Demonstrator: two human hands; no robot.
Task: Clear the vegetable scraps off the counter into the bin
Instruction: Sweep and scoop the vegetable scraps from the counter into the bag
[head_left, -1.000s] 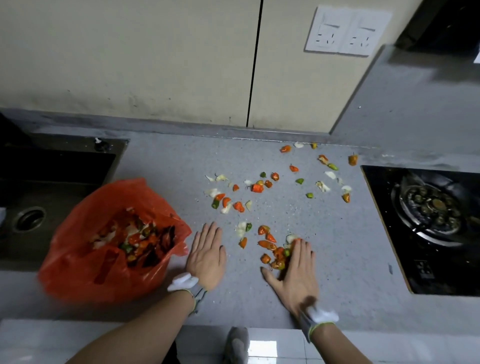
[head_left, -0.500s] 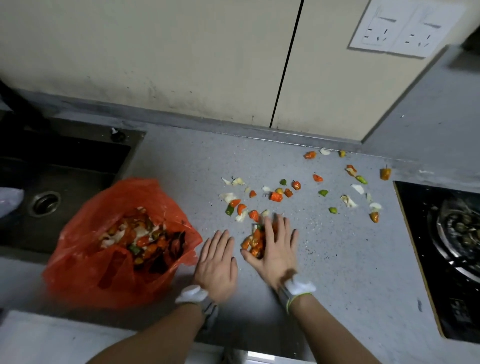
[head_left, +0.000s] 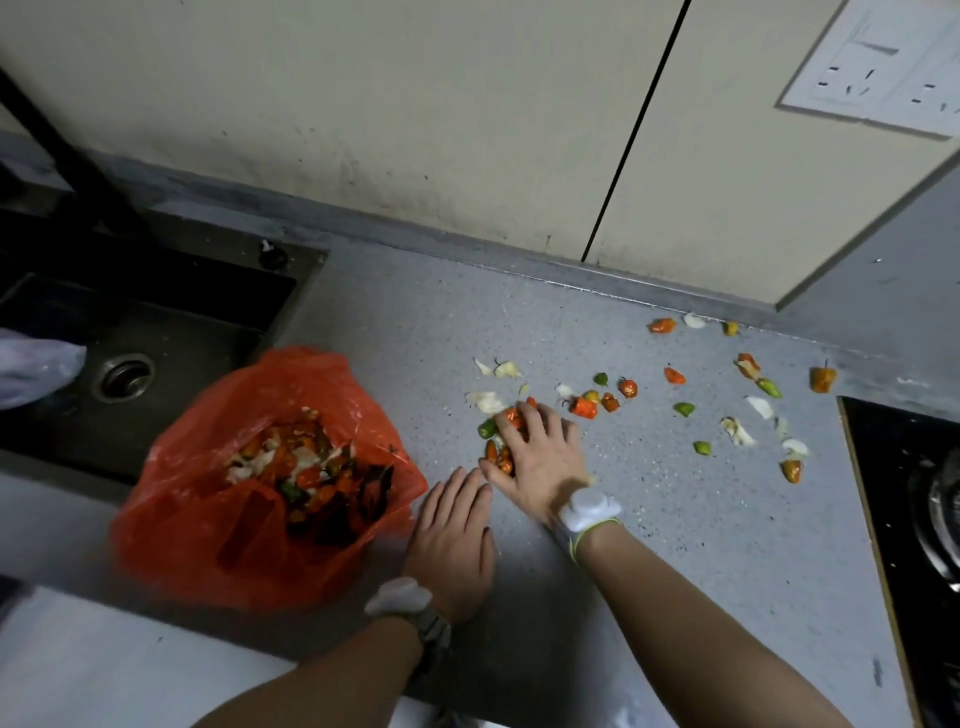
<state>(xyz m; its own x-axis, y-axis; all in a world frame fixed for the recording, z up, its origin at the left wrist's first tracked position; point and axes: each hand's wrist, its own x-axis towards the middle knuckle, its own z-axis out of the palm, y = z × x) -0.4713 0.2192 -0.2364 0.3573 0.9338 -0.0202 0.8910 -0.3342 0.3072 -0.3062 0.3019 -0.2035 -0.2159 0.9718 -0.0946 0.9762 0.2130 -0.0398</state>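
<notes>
Left of the orange-red plastic bag (head_left: 197, 525), a dark metal sink (head_left: 171, 332) is sunk into the worktop (head_left: 675, 545). It has a round steel drain (head_left: 123, 375), and a crumpled pale plastic thing (head_left: 36, 364) shows at the frame's edge. The bag sits near the worktop's front, thin, glossy and wrinkled, with its mouth gaping upward. Inside lie vegetable scraps (head_left: 306, 462), a mixed mass of orange, white, green and dark bits. Just right of the bag, the left hand (head_left: 452, 540) lies palm down on the speckled grey surface, fingers straight and close together, gripping nothing. It lies just in front of the strip of worktop that parts the bag from a heap of pepper pieces (head_left: 493, 441). Over that heap, right of the bag and a little farther back, the right hand (head_left: 540, 462) is spread, fingers splayed and only slightly bent. It presses on the pieces without pinching any. A white band (head_left: 589, 506) wraps that wrist. Well right of the bag, loose scraps (head_left: 674, 375) lie scattered: small orange and green pepper tops and pale, papery white flakes, reaching back to the cream wall panels (head_left: 415, 104). Farthest from the bag is a black glass hob (head_left: 904, 519), and high above it a white double socket (head_left: 878, 78).
</notes>
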